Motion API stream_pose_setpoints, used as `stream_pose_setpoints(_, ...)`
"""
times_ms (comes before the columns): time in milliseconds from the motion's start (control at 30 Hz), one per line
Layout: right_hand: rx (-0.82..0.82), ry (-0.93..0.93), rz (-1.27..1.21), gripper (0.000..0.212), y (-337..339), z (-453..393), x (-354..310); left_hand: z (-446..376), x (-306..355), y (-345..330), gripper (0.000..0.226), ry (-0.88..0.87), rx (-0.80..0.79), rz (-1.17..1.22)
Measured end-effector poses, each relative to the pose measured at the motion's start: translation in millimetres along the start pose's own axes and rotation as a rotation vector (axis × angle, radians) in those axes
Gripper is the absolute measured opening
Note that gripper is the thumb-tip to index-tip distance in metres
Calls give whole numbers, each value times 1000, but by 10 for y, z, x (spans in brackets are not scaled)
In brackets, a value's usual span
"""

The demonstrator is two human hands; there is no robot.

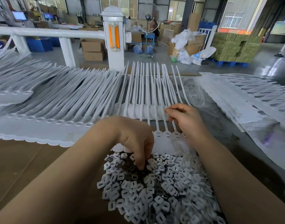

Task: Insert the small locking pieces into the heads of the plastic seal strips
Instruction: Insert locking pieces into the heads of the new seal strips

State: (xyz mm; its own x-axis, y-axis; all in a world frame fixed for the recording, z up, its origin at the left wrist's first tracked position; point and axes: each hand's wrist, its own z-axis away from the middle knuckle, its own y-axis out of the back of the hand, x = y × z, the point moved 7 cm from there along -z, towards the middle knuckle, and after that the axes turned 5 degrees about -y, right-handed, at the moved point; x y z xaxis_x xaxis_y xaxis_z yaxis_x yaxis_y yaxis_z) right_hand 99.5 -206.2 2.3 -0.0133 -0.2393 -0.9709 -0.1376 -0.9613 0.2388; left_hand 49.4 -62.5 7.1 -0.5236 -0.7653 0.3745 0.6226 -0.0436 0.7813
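Note:
A heap of small white locking pieces (164,188) lies on the brown cardboard in front of me. My left hand (137,143) reaches down into the heap's far edge, fingertips curled among the pieces; whether it pinches one is hidden. Just beyond it lies a joined row of white seal strips (167,135), slotted heads toward me and tails pointing away. My right hand (185,118) rests over the right end of that row, fingers curled and pinching the strips near their heads.
Long rows of seal strips (60,101) fan across the left of the table, with another stack (245,101) on clear plastic at the right. A white post and railing (114,39) stand behind the table. Cardboard boxes and pallets fill the floor beyond.

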Motion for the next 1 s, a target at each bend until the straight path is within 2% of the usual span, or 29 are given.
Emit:
stream_pose_setpoints(200, 40, -36, 2, 6, 41, -15, 28, -20, 38, -40, 14, 28, -17, -9)
stream_pose_setpoints(300, 36, -25, -7, 6, 46, -14, 16, -29, 32, 16, 8, -40, 40, 75)
stream_pose_setpoints(467, 14, 67, -31, 4, 44, -5, -40, -25, -256, 327, 2, -111, 523, 596)
stream_pose_setpoints(533, -35, 132, -10, 8, 15, 17, -87, -55, -401, 323, 4, -81, 623, 827)
stream_pose_setpoints(667, -141, 204, 48, 15, -53, 61, -138, -97, -498, 263, 6, -57, 666, 1154)
stream_pose_setpoints(1000, -278, 292, 130, 10, -182, 96, -179, -84, -472, 232, 15, -76, 632, 1281)
